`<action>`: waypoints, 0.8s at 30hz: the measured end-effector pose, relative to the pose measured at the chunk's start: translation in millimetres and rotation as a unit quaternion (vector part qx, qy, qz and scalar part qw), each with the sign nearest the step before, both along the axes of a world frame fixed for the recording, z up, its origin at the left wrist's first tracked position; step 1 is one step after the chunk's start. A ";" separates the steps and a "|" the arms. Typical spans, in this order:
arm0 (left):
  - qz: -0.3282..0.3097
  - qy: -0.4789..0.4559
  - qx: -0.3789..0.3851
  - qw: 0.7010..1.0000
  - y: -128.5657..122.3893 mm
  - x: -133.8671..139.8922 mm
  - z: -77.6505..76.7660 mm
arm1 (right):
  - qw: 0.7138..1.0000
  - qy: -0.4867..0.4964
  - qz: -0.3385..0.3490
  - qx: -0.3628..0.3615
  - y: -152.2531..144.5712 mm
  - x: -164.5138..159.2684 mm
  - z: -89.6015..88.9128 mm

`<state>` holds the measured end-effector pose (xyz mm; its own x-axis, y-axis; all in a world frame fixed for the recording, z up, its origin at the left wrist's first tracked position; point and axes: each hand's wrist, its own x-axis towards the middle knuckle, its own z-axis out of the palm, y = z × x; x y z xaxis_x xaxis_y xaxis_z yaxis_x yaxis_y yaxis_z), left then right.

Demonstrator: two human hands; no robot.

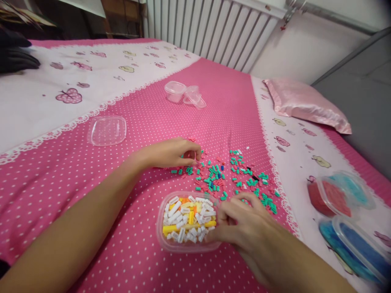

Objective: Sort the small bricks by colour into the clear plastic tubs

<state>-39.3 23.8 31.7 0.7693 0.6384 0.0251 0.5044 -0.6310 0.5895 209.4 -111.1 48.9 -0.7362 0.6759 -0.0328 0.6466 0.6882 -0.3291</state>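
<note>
A clear plastic tub (160, 228) of white, yellow and orange building bricks (191, 215) stands in front of me. My right hand (247, 228) is at its right side, fingers bent and thumb tip over the rim by the white bricks; what its fingertips hold, if anything, is hidden. Beyond the tub, small green bricks (214, 177), mixed with pink, blue, black and a few white ones, lie scattered on the bedspread. My left hand (179, 152) reaches to the left edge of this scatter, fingers curled down and thumb close to them. I cannot make out anything between them.
On the pink dotted bedspread (137, 228) lie a clear lid (107, 131) and, farther off, a clear tub (175, 91) with lids (194, 97). Tubs of red (331, 195) and blue contents (363, 248) stand right. A pink pillow (305, 103) and a radiator (210, 32) are behind.
</note>
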 end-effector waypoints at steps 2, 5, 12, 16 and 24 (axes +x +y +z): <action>0.002 0.000 -0.001 1.000 0.4 -0.5 -0.8 | 1.000 0.004 -0.015 0.010 -0.5 0.5 0.6; 0.000 0.001 0.001 1.000 1.0 -1.1 -2.0 | 1.000 -0.002 -0.024 0.003 -0.8 0.5 2.3; 0.007 0.007 0.006 1.000 0.7 -0.8 -1.4 | 1.000 0.001 -0.022 -0.007 -1.5 -0.3 2.7; 0.003 0.003 0.004 1.000 1.1 -1.3 -2.5 | 1.000 0.009 -0.023 -0.006 -0.8 0.6 2.4; 0.006 0.022 0.007 1.000 1.5 -1.1 -2.0 | 1.000 0.012 -0.015 0.011 -0.1 7.4 2.3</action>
